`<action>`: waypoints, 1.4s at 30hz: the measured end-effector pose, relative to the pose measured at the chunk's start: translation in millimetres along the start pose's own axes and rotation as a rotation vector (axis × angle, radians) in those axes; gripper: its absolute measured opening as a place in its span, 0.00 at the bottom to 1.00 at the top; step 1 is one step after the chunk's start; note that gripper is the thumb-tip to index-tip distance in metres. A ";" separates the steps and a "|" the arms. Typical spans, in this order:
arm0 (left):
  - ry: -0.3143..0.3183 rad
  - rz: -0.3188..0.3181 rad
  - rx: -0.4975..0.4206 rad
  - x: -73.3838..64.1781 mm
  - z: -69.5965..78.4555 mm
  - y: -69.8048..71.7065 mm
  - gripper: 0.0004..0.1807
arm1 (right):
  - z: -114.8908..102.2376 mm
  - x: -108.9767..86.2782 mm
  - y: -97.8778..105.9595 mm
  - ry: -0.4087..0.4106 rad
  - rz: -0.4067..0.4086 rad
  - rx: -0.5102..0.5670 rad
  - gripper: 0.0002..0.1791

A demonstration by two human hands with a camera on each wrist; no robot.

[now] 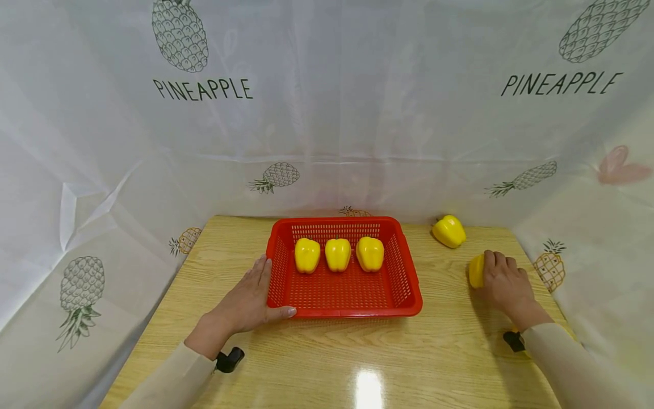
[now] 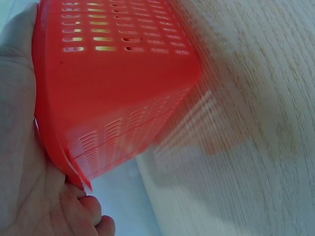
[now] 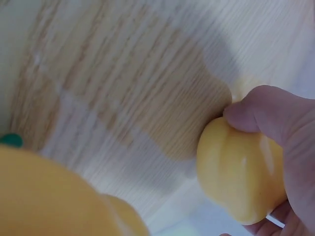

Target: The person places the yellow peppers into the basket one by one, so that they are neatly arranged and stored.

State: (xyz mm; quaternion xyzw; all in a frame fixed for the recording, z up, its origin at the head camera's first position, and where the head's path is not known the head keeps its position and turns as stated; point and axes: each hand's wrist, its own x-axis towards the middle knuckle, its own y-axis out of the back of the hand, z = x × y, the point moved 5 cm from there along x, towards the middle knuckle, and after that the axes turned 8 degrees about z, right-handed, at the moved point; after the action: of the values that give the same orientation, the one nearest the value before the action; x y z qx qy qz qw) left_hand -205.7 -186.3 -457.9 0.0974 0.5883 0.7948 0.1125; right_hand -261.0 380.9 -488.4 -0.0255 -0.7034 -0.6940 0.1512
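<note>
A red plastic basket with slotted walls stands on the table, holding a row of three yellow bell peppers, the middle bell pepper among them. My left hand grips the basket's near left corner, thumb along the front rim. In the left wrist view, fingers curl beneath that rim. Over at the right, my right hand holds another yellow bell pepper, thumb on one side and fingers partly hidden behind it. One more yellow bell pepper lies tipped near the table's back edge.
Yellow shows beside the right sleeve; the right wrist view has a large, blurred yellow shape close by, with a green tip beside it. A pineapple-printed white sheet hangs behind the wooden table. Black devices sit at both wrists.
</note>
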 end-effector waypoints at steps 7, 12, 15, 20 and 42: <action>0.000 -0.004 -0.002 0.7 0.0 0.2 0.75 | 3.0 2.4 -1.1 0.028 -0.006 -0.065 0.55; 0.002 -0.009 -0.002 1.2 0.2 0.5 0.76 | 3.5 3.8 -1.4 0.068 0.069 -0.083 0.54; 0.001 -0.006 -0.003 1.7 0.1 0.4 0.76 | 0.4 4.0 0.7 0.099 0.138 -0.069 0.54; 0.002 -0.003 -0.001 2.2 -0.6 0.1 0.76 | -4.0 5.8 5.5 0.142 0.208 -0.058 0.53; 0.013 -0.014 -0.011 0.9 -0.5 1.9 0.76 | -23.6 15.0 19.7 0.206 0.257 -0.081 0.56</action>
State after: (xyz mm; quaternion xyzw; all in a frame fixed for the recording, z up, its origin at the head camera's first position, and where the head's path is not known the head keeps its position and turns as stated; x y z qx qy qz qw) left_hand -206.8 -187.0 -456.1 0.0875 0.5855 0.7977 0.1146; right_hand -266.3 355.8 -465.7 -0.0499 -0.6465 -0.6958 0.3089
